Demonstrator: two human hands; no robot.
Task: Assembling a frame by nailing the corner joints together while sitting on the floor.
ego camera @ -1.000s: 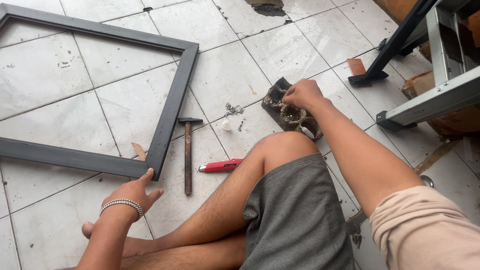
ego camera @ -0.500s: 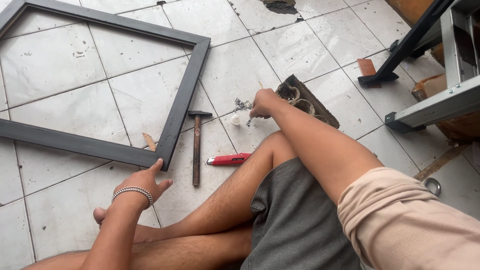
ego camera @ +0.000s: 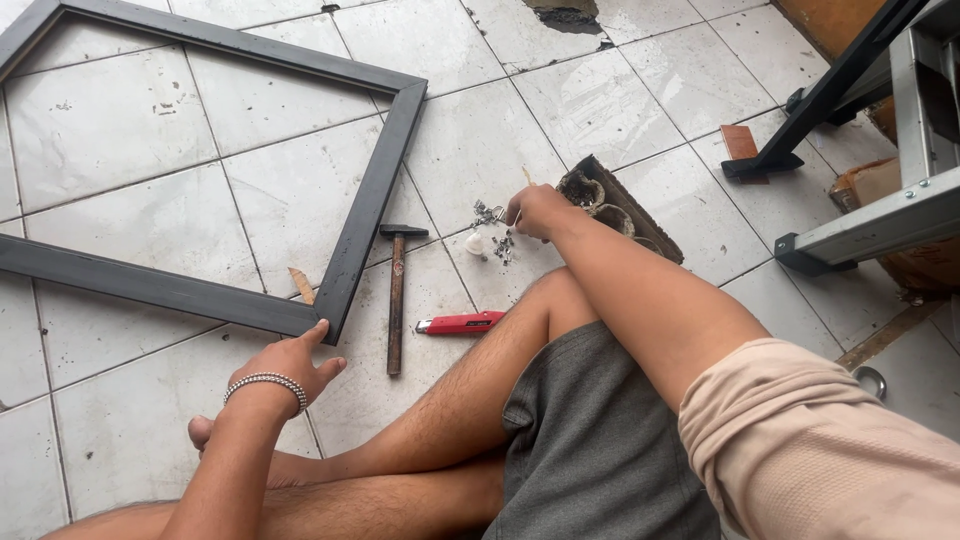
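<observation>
Right hand has left the tray, now pinching small nails; left hand, spread, steadies the joined frame; hammer lies idle.

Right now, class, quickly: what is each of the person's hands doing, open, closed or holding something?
Left hand: open, fingers spread, resting on the tiled floor at the dark frame corner.
Right hand: fingers pinched over the small metal bits; whether it grips any cannot be told.

Dark frame looks matt painted, smooth; floor tiles glossy white ceramic, scuffed and dirty. Hammer has a worn wooden handle and dull metal head; cutter is red glossy plastic. Small screws shiny metal, shorts grey cloth, bracelet silvery beads.
</observation>
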